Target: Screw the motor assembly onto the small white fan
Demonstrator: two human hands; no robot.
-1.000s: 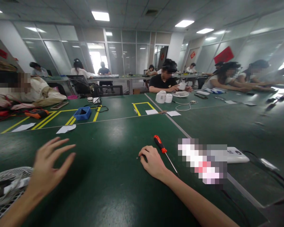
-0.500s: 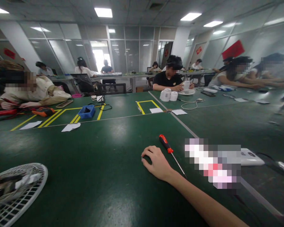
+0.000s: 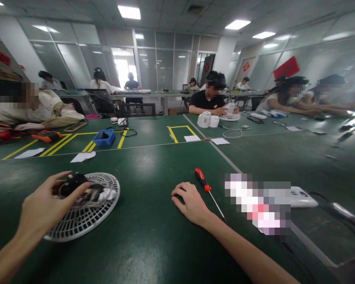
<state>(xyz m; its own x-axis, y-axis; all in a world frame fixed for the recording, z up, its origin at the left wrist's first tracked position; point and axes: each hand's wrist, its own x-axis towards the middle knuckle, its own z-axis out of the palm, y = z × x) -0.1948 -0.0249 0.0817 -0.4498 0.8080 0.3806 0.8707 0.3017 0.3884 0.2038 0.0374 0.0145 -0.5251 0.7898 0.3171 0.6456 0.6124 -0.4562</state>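
My left hand (image 3: 45, 205) grips the black motor hub at the centre of a white round fan grille (image 3: 85, 213), which lies on the green table at the lower left. My right hand (image 3: 191, 202) rests on the table near the middle, fingers curled down over a small dark thing I cannot make out. A red-handled screwdriver (image 3: 206, 188) lies just to the right of that hand, tip pointing toward me.
A white flat device (image 3: 301, 197) with a black cable lies to the right. Further back are a blue tray (image 3: 104, 138), paper slips, yellow floor-tape marks and white fan parts (image 3: 206, 119). Several other people sit working at the far tables.
My left hand went down out of view, then came back holding the fan grille and moved it right, toward the table's middle. My right hand stayed put.
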